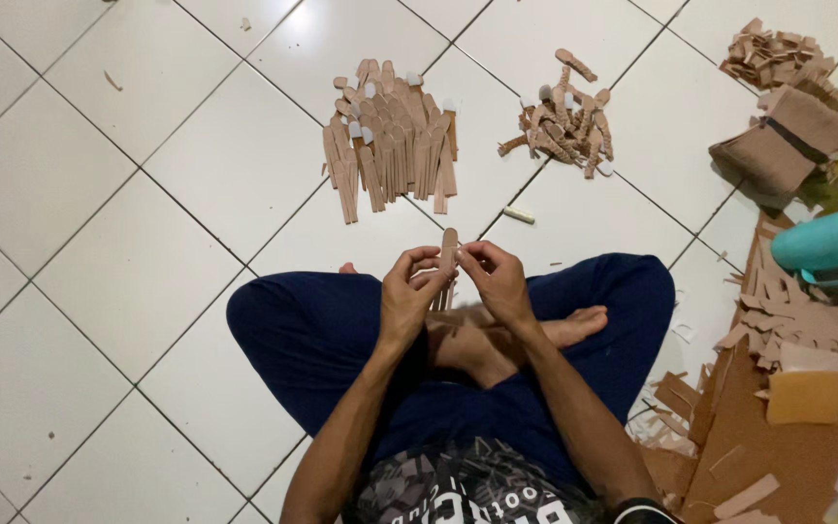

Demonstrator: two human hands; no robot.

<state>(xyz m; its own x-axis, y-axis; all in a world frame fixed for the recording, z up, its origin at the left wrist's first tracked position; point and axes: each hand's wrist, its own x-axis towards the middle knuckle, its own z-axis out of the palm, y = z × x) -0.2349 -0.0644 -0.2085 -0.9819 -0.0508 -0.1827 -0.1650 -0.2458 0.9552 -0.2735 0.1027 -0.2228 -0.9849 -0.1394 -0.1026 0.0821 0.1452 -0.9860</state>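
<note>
I sit cross-legged on a white tiled floor. My left hand and my right hand are raised together over my feet, both gripping a narrow brown cardboard strip that stands upright between the fingertips. More strip ends hang below the hands. On the floor ahead lies a large pile of long brown strips, some with white tips. To its right is a smaller heap of short, curved brown pieces.
A small white stub lies on the tile between the piles and my knee. At right are a bound bundle of brown cardboard, a teal cylindrical container, loose cardboard scraps, a yellow block and a brown sheet.
</note>
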